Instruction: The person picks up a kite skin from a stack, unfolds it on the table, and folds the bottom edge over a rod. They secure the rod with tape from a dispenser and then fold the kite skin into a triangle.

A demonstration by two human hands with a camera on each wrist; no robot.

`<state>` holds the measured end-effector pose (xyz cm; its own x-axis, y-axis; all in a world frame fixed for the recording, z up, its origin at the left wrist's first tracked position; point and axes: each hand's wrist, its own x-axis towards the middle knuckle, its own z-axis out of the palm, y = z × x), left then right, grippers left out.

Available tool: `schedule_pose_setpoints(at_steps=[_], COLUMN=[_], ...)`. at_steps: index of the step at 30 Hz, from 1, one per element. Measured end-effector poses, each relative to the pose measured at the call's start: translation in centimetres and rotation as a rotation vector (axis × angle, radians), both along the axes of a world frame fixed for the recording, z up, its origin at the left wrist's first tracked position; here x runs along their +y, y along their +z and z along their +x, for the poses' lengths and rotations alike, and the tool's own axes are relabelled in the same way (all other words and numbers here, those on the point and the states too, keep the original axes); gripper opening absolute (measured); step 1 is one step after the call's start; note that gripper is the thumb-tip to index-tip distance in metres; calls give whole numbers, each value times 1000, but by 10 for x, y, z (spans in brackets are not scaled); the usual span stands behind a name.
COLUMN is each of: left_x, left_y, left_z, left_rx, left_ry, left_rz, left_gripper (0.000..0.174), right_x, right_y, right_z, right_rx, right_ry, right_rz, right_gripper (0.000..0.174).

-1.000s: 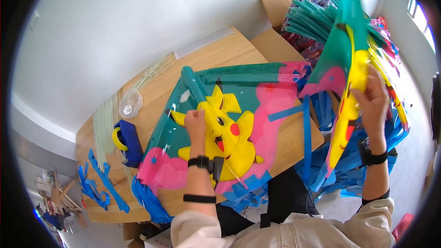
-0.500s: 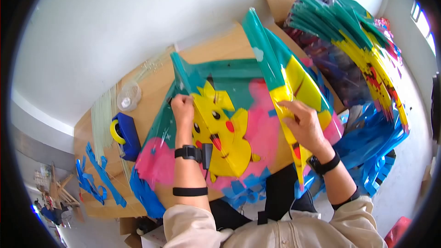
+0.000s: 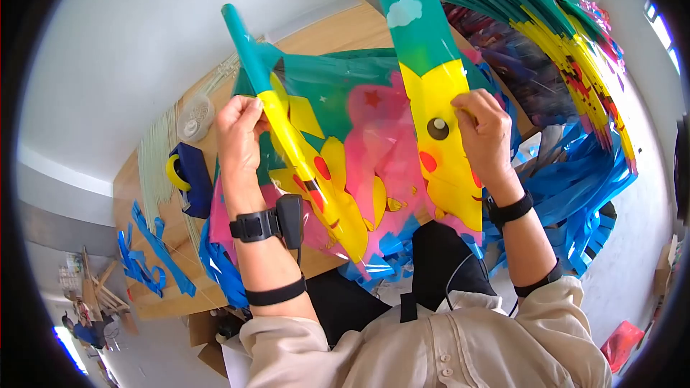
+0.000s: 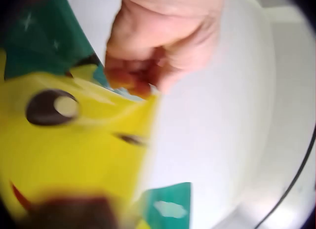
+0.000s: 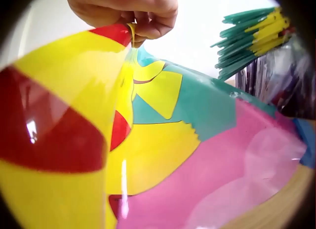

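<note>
Both hands are raised over the light wooden counter. The left hand has its grip closed, thumb and fingers pinching the folded edge of a teal, yellow and pink plastic-film kite. That edge is lifted and tilted, its teal tip pointing away from the person. The left wrist view shows the fingertips clamped on the film. The rest of this sheet spreads pink and teal between the hands, over the counter.

The right hand also has its grip closed, pinching a second folded kite of the same print, held near upright.

- Right of the counter: a fanned stack of matching kites.
- Left end of the counter: a blue tape dispenser, a clear round container and loose blue plastic strips.
</note>
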<state>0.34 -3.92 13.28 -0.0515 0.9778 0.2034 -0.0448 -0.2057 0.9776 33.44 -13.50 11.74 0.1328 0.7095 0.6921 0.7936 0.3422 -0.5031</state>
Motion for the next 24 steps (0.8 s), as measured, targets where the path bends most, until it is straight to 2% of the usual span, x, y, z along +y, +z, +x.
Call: schedule_pose_setpoints(at_steps=[1, 2, 4, 5, 6, 8, 10, 11, 12, 14, 15, 18, 19, 20, 23, 24], left_x=[-5, -4, -6, -12, -20, -36, -49, -57, -62, -65, -69, -65, -63, -62, -62, -59], left_y=[2, 5, 4, 4, 7, 11, 6, 5, 3, 0, 4, -3, -6, -9, -9, -11], left_z=[2, 7, 22, 32, 49, 84, 119, 133, 142, 147, 146, 148, 148, 146, 126, 110], left_rx=[-63, -123, 201, 200, 201, 389, 305, 166, 24, 88, 114, 108, 58, 60, -150, -70], left_ry=[-89, -189, -74, -104, -138, -129, -172, -231, -292, -350, -407, -487, -525, -521, -233, -91], left_rz=[18, 40, 34, 58, 85, 51, 132, 91, 52, 225, 186, 190, 190, 192, 49, 59], left_gripper=[12, 12, 13, 14, 15, 13, 14, 13, 13, 9, 9, 11, 15, 15, 17, 16], right_x=[-1, 0, -6, -5, -11, -16, -19, -20, -18, -14, -15, -13, -9, -6, 1, 1], right_y=[7, 15, 27, 26, 34, 36, 32, 32, 30, 25, 25, 18, 11, 8, 15, 19], right_z=[-1, -1, -8, -11, -23, -43, -59, -61, -57, -43, -39, -30, -26, -17, 22, 39], right_rx=[116, 116, 203, 139, 199, 161, 105, 71, 71, 188, 226, 243, 406, 467, 559, 572], right_ry=[14, 6, 110, 145, 215, 329, 319, 315, 325, 312, 318, 283, 304, 271, 273, 266], right_rz=[-42, -27, -119, -121, -204, -215, -230, -221, -217, -236, -265, -297, -312, -335, -237, -231], right_gripper=[10, 10, 8, 9, 23, 35, 38, 29, 29, 19, 14, 11, 9, 6, 6, 5])
